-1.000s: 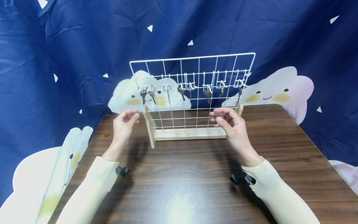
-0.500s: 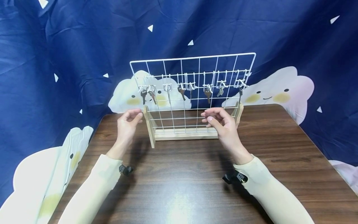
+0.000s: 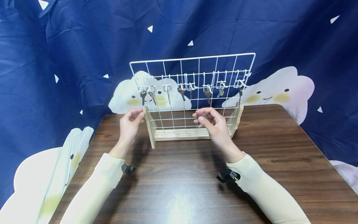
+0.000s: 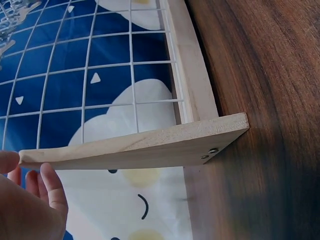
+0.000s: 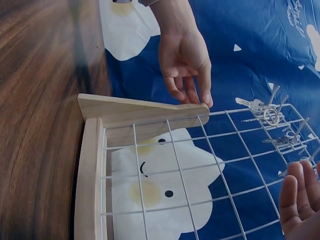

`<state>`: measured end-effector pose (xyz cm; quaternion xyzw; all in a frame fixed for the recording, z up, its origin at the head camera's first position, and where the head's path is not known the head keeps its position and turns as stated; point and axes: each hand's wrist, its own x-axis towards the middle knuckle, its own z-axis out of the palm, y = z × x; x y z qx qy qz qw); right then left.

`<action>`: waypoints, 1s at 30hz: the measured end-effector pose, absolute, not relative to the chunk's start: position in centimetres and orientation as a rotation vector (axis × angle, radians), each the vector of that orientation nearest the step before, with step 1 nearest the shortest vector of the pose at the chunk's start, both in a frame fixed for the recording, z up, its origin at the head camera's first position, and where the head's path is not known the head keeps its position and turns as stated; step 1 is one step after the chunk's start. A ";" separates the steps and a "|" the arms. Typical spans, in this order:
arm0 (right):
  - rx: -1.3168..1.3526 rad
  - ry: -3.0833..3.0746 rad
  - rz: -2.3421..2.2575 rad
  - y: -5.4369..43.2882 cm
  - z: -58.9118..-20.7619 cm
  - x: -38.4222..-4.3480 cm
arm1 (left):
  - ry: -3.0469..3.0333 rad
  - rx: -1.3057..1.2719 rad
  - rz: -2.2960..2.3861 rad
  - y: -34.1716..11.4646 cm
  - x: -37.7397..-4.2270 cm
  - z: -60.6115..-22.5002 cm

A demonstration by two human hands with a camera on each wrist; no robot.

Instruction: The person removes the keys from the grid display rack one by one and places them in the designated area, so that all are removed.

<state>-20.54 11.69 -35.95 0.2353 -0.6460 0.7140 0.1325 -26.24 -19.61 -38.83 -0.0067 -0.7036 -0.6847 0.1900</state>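
Note:
In the head view, a white wire grid rack [image 3: 199, 66] stands on wooden side supports, with several keys [image 3: 207, 93] on rings hanging from its hooks. My left hand [image 3: 129, 126] is at the left wooden support [image 3: 149, 127], its fingertips at the upper end with relaxed fingers. The left wrist view shows the fingertips close against the tip of this wooden support [image 4: 150, 145]; whether they press on it I cannot tell. My right hand [image 3: 216, 127] hovers before the grid's lower right part, fingers loosely bent and holding nothing.
A wooden base bar [image 3: 181, 134] runs along the bottom of the rack. It rests on a brown wood-grain table [image 3: 179, 174]. Behind hangs a blue curtain [image 3: 92, 40] with cloud patterns. The right wooden support [image 3: 237, 118] stands beside my right hand.
My right hand has moved left across the front of the grid. My left hand has shifted slightly right, up to the left wooden support. The rack stays in place.

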 end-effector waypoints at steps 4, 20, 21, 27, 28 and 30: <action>0.681 -1.895 2.077 11.1 -36.0 -20.7 | -1.981 -0.012 -1.918 -19.5 -26.3 -38.9; 0.685 -1.949 2.166 7.5 -36.0 -21.5 | -1.960 -0.030 -1.943 -19.2 -26.4 -38.8; 0.688 -1.953 2.168 7.3 -36.0 -21.5 | -1.957 -0.032 -1.947 -19.2 -26.3 -38.8; 0.707 -1.957 2.167 6.2 -35.9 -21.9 | -1.959 -0.036 -1.955 -19.2 -26.4 -38.9; 0.708 -1.961 2.164 6.1 -35.9 -21.9 | -1.962 -0.035 -1.951 -19.2 -26.4 -38.9; 0.712 -1.968 2.163 5.9 -35.9 -22.0 | -1.965 -0.035 -1.947 -19.3 -26.4 -38.9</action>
